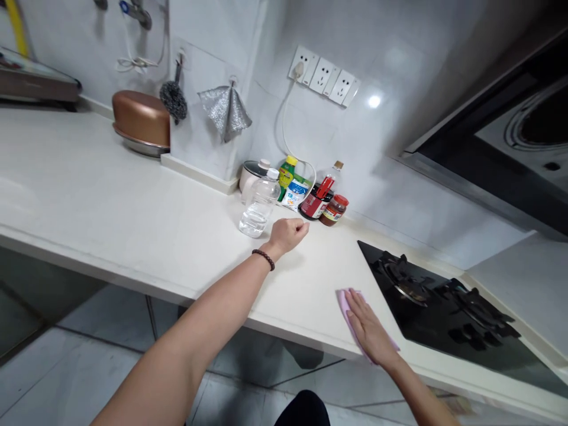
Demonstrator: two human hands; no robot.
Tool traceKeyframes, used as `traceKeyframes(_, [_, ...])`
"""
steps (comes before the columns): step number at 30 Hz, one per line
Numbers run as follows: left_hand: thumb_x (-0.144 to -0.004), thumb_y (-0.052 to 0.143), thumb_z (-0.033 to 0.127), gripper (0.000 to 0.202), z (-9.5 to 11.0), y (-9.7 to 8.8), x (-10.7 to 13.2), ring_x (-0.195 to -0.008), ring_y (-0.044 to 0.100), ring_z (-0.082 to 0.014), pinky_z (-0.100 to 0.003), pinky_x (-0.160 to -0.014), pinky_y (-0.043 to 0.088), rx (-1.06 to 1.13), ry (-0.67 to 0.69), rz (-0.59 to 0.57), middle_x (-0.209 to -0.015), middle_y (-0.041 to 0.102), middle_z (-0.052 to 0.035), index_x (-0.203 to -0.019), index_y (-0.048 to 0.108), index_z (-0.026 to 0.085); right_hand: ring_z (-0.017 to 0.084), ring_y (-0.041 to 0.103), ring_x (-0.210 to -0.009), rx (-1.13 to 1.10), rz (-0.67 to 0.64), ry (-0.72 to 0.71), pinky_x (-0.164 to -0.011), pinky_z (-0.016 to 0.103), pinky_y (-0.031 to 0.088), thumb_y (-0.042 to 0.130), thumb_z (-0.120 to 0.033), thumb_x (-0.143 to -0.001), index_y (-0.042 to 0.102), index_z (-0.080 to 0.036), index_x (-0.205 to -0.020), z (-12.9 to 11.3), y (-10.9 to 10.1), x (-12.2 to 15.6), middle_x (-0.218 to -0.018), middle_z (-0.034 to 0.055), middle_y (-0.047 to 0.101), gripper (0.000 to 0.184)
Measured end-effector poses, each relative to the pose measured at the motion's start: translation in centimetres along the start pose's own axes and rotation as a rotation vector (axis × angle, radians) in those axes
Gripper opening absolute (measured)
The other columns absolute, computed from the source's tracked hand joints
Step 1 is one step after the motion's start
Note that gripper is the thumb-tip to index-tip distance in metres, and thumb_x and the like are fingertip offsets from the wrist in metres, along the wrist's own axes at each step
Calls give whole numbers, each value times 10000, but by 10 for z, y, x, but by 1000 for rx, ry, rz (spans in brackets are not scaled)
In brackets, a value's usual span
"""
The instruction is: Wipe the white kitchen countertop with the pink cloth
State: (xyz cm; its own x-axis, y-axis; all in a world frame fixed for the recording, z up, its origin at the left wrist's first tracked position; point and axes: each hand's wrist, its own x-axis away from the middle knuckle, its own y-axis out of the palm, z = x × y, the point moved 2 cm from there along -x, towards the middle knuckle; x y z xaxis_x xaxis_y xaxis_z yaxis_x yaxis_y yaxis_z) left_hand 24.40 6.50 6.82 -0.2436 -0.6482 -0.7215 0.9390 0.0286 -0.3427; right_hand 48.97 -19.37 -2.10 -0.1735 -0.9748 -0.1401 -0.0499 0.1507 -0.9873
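Observation:
My left hand (288, 235) is closed in a fist just above the counter, close to a clear plastic bottle (261, 204) that is partly filled with clear liquid. Its curled fingers show nothing between them. Flat on a pink cloth (345, 303), my right hand (366, 328) presses down near the counter's front edge, fingers stretched out. The cloth shows around the hand and partly hangs at the edge. Behind the left fist stand a dark jar with a red label (314, 204) and a smaller red-lidded jar (335, 210).
A black gas stove (426, 307) lies right of the cloth, under a range hood (497, 130). Along the wall are a small pot (252, 171), a yellow-capped bottle (287, 173) and a white-and-blue packet (295, 194). A copper-coloured pan (141, 118) sits far left on the counter (110, 201).

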Motion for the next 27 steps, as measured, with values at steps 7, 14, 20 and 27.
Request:
traceKeyframes(7, [-926, 492, 360, 453, -2, -3, -2, -529, 339, -115, -296, -558, 188, -12, -24, 5, -494, 464, 15, -509, 473, 183, 221, 84, -1534, -145, -187, -391, -1246, 470, 121, 249, -493, -1053, 236, -293, -1589, -173, -3, -54, -1668, -1, 125, 572])
traceKeyframes(14, [-921, 484, 372, 468, -14, -8, -4, -521, 296, -102, -294, -559, 181, -37, -23, 19, -484, 403, 31, -500, 431, 176, 249, 181, -1511, -222, -183, -543, -1242, 481, 154, 324, -443, -1048, 423, -226, -1503, -248, -2, -87, -1583, 65, 378, 514])
traceKeyframes(20, [-930, 466, 372, 462, -18, -11, 0, -524, 338, -109, -289, -559, 196, -102, -54, -19, -494, 448, 19, -510, 454, 180, 226, 109, -1531, -180, -190, -491, -1247, 463, 134, 278, -497, -1047, 282, -273, -1578, -208, -1, -77, -1659, 19, 178, 577])
traceKeyframes(27, [-938, 466, 376, 445, -13, -10, 4, -532, 385, -115, -287, -564, 207, -146, -42, -85, -540, 528, 7, -542, 527, 183, 234, 170, -1519, -40, -33, -196, -1241, 483, 183, 243, -547, -1031, 279, -282, -1578, -48, 5, -47, -1643, 2, 229, 609])
